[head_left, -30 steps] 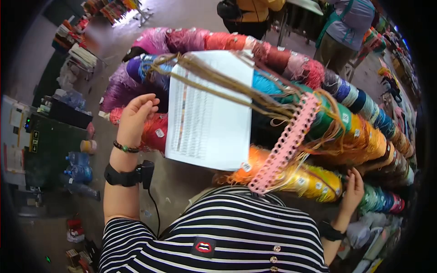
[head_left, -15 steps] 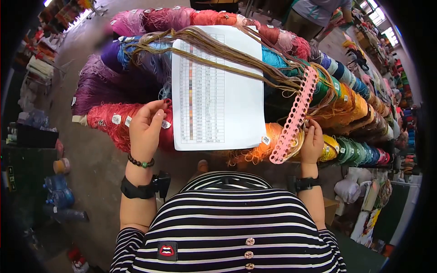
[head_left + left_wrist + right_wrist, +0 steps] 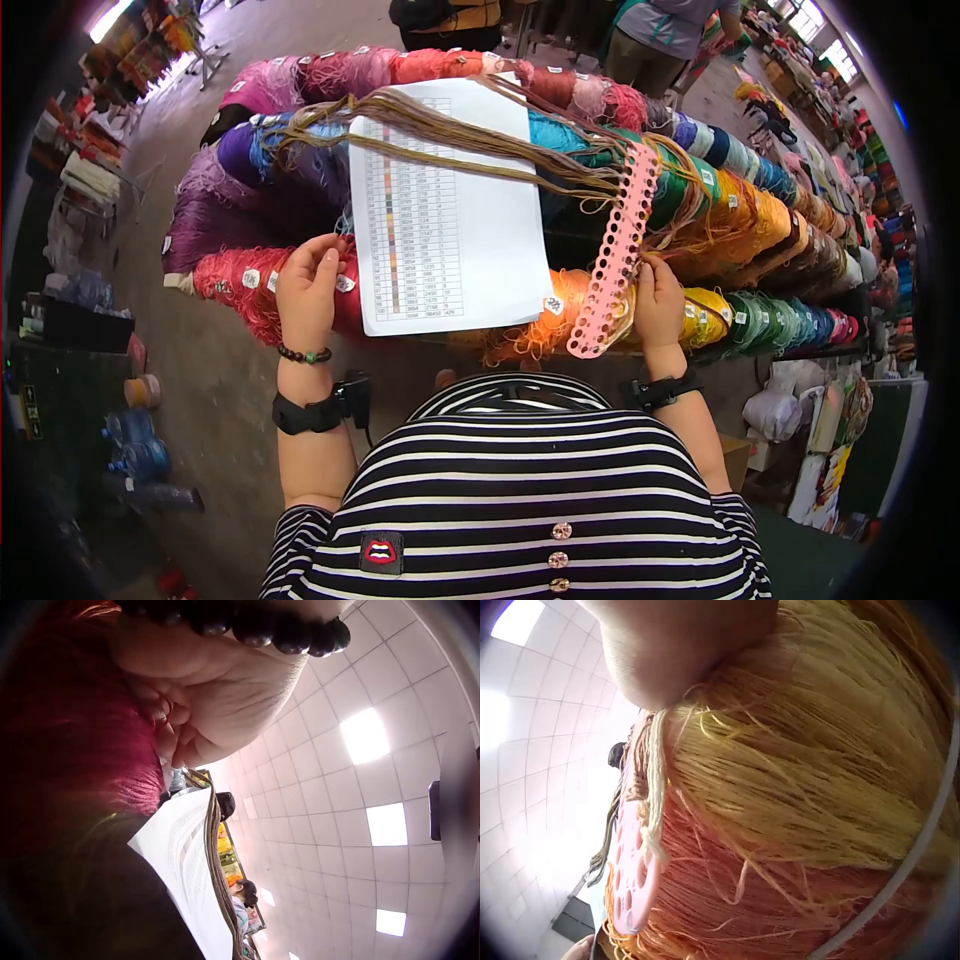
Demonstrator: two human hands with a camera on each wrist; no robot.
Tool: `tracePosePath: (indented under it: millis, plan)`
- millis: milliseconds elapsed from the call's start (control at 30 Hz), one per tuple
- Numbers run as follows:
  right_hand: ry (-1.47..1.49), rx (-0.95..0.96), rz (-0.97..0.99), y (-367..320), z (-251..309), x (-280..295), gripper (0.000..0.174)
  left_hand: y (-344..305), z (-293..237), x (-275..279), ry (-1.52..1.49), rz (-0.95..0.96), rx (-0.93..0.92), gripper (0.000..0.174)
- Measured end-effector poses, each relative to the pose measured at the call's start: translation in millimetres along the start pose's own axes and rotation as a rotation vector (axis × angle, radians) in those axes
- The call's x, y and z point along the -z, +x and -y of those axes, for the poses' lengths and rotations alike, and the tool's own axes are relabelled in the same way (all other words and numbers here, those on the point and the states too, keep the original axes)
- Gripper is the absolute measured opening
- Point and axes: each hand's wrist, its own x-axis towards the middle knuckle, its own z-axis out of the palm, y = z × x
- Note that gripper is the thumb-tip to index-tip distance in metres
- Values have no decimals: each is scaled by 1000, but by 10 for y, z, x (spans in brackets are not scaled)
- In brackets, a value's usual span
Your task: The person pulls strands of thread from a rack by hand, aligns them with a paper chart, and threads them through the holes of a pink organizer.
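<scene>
A white printed chart sheet (image 3: pixel 500 250) lies over rolls of coloured thread. Across its upper part run olive-brown thread strands (image 3: pixel 420 112) leading to a pink perforated strip (image 3: pixel 611 255) at its right. My left hand (image 3: pixel 308 295) rests by the red thread (image 3: pixel 238 290), left of the sheet. Its fingers are loosely bent, and the left wrist view shows the bent fingers beside the crimson thread (image 3: pixel 124 761). My right hand (image 3: pixel 660 305) has its fingertips at the strip's right edge, over yellow thread (image 3: pixel 780 750). Those fingertips are hidden in the right wrist view, so I cannot tell whether they pinch anything.
Three long rows of thread rolls with small white labels stretch to the right, including a green roll (image 3: pixel 690 195). Beyond the rack a person (image 3: pixel 665 35) stands. Water bottles (image 3: pixel 138 440) sit on the floor at left, plastic bags (image 3: pixel 775 405) at right.
The head view has levelled and turned. My right hand has come inward from the far end of the yellow thread to the pink strip. The left hand stays beside the sheet and red thread.
</scene>
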Motion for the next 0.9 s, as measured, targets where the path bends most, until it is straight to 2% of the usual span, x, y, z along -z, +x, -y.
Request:
tracePosePath:
  millis: [133, 233, 300, 400, 433, 500, 567, 600, 700, 800, 900]
  plan:
    - [35, -24, 8, -9, -52, 7, 22, 6, -2, -20, 43, -3, 3, 25]
    - [354, -203, 105, 2, -122, 77, 22, 16, -79, -14, 55, 36, 46, 26]
    - [756, -315, 148, 10, -244, 138, 29, 11, -246, 7, 58, 52, 127, 27]
    - [920, -455, 139, 21, -196, 494, 36, 38, -429, 12, 42, 133, 86, 28]
    - [934, -462, 92, 16, -212, 618, 33, 75, -536, -48, 29, 182, 52, 28]
    - [866, -487, 108, 39, -333, 871, 30, 114, -776, -165, 219, 229, -38, 27]
    - [715, -485, 74, 59, -519, 1162, 24, 122, -999, -339, 216, 279, 6, 27]
    - [651, -493, 26, 81, -657, 1316, 22, 182, -1016, -410, 253, 323, -51, 27]
    - [554, -469, -148, 178, -1229, 1779, 21, 275, -1213, -830, 317, 429, -142, 27]
    - [591, -557, -321, 332, -1899, 2136, 24, 265, -1390, -1393, 308, 496, -159, 27]
    - [514, -622, -394, 455, -2560, 2419, 25, 220, -1574, -1998, 328, 617, -185, 26]
